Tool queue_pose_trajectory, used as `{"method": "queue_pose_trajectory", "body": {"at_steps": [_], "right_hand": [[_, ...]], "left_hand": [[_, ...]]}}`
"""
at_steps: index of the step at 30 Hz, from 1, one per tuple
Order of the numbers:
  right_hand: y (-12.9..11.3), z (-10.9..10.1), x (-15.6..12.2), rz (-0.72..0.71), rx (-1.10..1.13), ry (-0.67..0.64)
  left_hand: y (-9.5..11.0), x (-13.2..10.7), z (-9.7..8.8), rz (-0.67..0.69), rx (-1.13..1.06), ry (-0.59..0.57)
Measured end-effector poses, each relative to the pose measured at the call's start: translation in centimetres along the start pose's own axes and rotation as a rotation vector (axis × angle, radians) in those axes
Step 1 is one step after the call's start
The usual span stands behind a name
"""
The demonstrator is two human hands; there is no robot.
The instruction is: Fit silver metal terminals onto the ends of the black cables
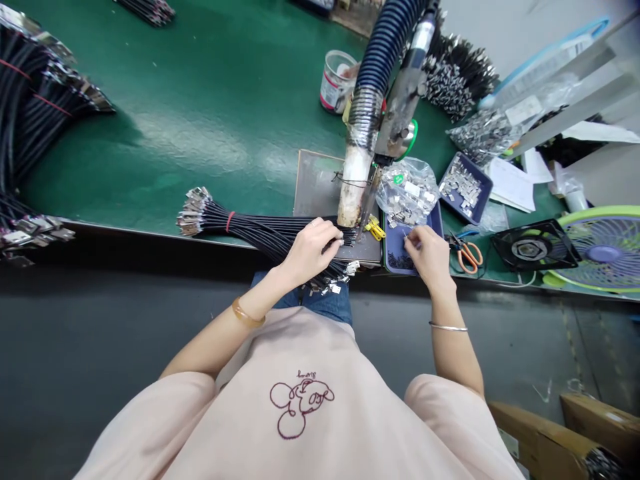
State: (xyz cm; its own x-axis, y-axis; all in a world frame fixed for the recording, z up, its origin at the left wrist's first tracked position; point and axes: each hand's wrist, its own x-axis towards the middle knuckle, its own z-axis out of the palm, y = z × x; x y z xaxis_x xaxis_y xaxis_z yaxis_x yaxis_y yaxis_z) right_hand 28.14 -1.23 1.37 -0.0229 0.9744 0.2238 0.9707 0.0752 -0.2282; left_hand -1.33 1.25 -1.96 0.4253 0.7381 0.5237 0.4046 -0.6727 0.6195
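Observation:
My left hand is closed over a bundle of black cables at the table edge, its thumb and fingertips pinched near a cable's free end. Metal plugs cap the cables' left ends, and a red tie binds the bundle. Some cables hang over the edge, their plugs below my hand. My right hand is above a blue tray, fingers pinched together; what is between them is too small to make out. Inside that tray are small black parts and a clear bag of metal connectors.
A fume hose and a metal tool on an arm come down beside my left hand. Orange-handled scissors, a second connector tray and a fan are rightward. Cable bundles lie far left; a clear cup stands behind.

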Motion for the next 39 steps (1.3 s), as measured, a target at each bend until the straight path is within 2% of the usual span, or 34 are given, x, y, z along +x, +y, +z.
{"method": "queue_pose_trajectory", "body": {"at_steps": [2,4,6,8,11,13,16,19,22,26,34,39], "right_hand": [[-0.9,-0.2,-1.1,0.063,0.177,0.089],[-2.6,-0.4,-2.3,0.187,0.456,0.177],[-4.9,-0.4,-3.5,0.299,0.765,0.171],[-7.4,-0.1,-4.5,0.295,0.943,0.154],[-10.1,0.8,-5.4,0.216,0.921,0.232],[-11.0,1.6,-5.6,0.132,0.841,0.319],[-11.1,2.4,-5.4,0.074,0.819,0.364],[-11.0,3.0,-5.2,0.113,0.914,0.24],[-10.9,3.6,-5.0,0.155,1.02,0.116],[-11.0,4.3,-5.0,0.187,1.11,0.091],[-10.8,4.3,-5.1,0.21,1.145,0.064],[-10.6,4.5,-4.7,0.261,1.319,-0.033]], "left_hand": [[0.4,-0.4,-0.3,0.039,-0.091,-0.025],[0.8,-0.7,-0.4,0.047,-0.17,-0.057],[1.1,-0.7,-0.3,-0.015,-0.235,-0.068],[1.5,-0.5,-0.4,-0.121,-0.3,-0.078],[2.0,-0.2,-0.4,-0.241,-0.378,-0.106],[2.1,-0.1,-0.4,-0.25,-0.388,-0.09],[2.1,-0.1,-0.3,-0.18,-0.352,-0.049],[2.0,-0.2,-0.2,-0.134,-0.316,-0.058],[1.9,-0.2,-0.4,-0.16,-0.312,-0.133],[1.9,-0.1,-0.5,-0.162,-0.309,-0.189],[2.2,0.0,-0.3,-0.088,-0.298,-0.165],[1.9,-0.5,-0.5,-0.012,-0.321,-0.124]]}}
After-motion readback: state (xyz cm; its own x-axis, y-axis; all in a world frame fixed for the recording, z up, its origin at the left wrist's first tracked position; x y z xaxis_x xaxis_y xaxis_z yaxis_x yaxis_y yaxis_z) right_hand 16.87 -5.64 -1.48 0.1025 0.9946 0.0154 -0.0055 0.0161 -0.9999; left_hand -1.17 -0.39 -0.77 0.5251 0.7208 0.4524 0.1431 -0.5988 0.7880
